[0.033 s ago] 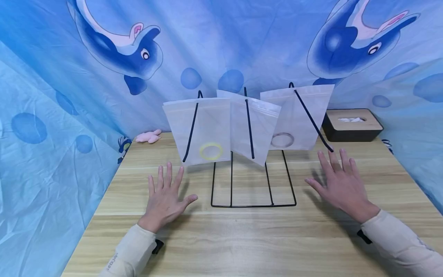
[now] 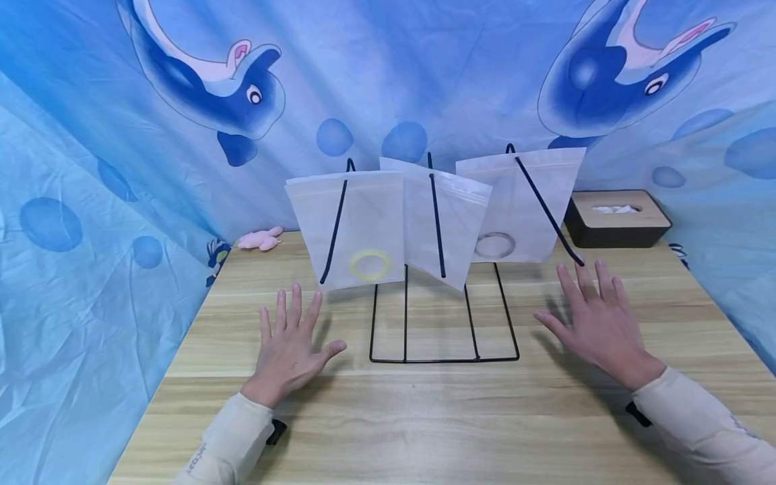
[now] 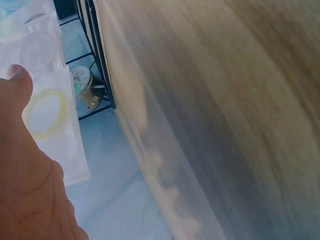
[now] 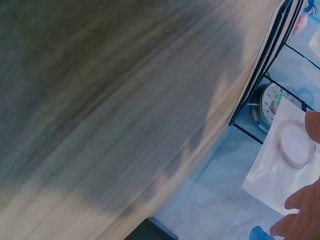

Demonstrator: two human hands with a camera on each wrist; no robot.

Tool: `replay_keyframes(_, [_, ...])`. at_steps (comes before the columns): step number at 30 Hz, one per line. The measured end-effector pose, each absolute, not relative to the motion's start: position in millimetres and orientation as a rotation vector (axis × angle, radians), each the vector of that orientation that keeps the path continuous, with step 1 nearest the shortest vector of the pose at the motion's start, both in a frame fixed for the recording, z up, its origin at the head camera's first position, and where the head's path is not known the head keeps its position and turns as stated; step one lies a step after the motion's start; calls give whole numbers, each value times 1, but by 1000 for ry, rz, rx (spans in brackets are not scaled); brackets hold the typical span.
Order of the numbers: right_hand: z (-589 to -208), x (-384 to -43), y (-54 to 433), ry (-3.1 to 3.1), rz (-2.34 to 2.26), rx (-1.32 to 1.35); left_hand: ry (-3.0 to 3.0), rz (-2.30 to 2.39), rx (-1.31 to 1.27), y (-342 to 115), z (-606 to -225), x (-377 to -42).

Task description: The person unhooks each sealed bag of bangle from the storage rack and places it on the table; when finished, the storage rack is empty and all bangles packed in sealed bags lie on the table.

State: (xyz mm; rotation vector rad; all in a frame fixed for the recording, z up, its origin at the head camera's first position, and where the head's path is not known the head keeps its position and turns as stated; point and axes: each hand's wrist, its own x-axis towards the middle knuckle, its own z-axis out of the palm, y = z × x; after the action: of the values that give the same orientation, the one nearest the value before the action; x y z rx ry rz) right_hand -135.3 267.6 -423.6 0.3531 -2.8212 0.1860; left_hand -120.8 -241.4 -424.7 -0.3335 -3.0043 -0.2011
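Note:
Three frosted zip bags hang from the black prongs of a wire rack (image 2: pixel 445 362) in the head view. A yellow ring (image 2: pixel 353 265) shows through the left bag (image 2: pixel 376 209), and a greyish-purple ring (image 2: pixel 514 244) through the right bag (image 2: pixel 545 188). Between them the middle bag (image 2: pixel 463 215) hangs tilted. My left hand (image 2: pixel 287 353) has its fingers spread, left of the rack and below the left bag. On the other side, my right hand (image 2: pixel 600 330) is also spread, fingertips close to the right prong's tip (image 2: pixel 578 261). Neither hand holds anything.
At the back right stands a black tissue box (image 2: pixel 618 219) with a wooden top. A small pink toy (image 2: pixel 259 239) lies at the table's back left. Behind the rack, a round dial (image 4: pixel 272 102) shows in the right wrist view. Blue cloth (image 2: pixel 364 67) hangs behind the table.

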Motion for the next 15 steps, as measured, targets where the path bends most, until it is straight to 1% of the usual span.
replay_keyframes(11, [-425,-137,268,-2845,199,351,-3003,-241,-347,-241,-426,-121])
replay_keyframes(15, [-425,-137,268,-2848,193,342,-3033,-350,-338,-234,-425,-124])
